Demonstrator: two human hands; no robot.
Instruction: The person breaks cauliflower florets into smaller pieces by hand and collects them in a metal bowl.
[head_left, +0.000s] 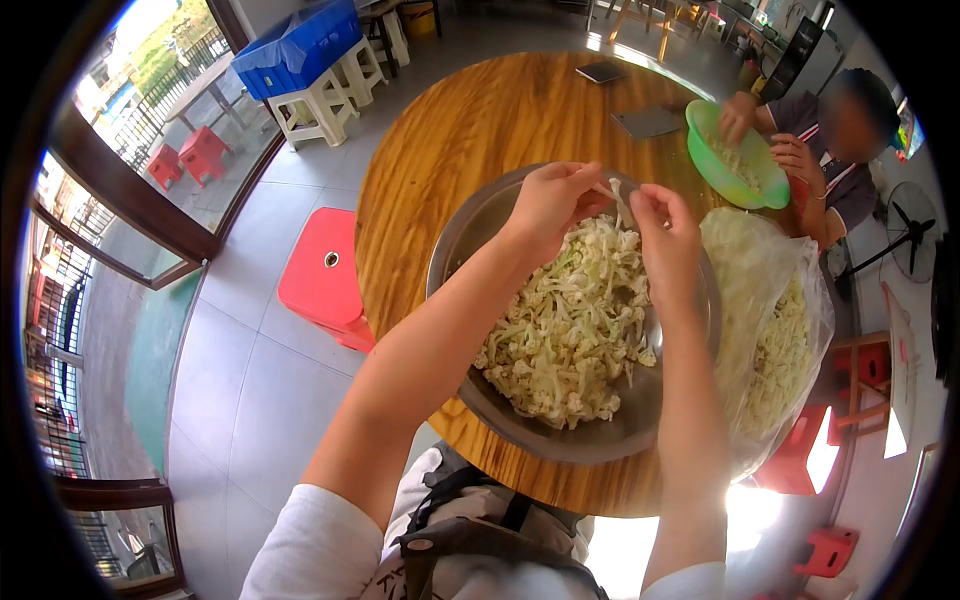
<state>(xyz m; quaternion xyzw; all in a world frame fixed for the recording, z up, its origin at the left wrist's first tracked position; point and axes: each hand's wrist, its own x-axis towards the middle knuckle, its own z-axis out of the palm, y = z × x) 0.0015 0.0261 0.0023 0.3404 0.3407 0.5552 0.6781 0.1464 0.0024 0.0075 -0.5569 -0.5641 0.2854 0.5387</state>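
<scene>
A wide metal basin [450, 255] stands on the round wooden table [410, 180], with a heap of cauliflower pieces [570, 325] in it. Above the heap's far side, my left hand [560, 205] pinches a pale cauliflower stem. My right hand [662, 225] is close beside it, its fingers closed at a small cauliflower piece [618, 200] between the two hands. To the right of the basin lies a clear plastic bag [780, 340] holding more cauliflower.
Across the table at the right, a co-worker [850, 140] has both hands at a green bowl [725, 170]. A dark notebook [601, 72] and a grey flat object [646, 122] lie on the table. A red stool [325, 270] stands left.
</scene>
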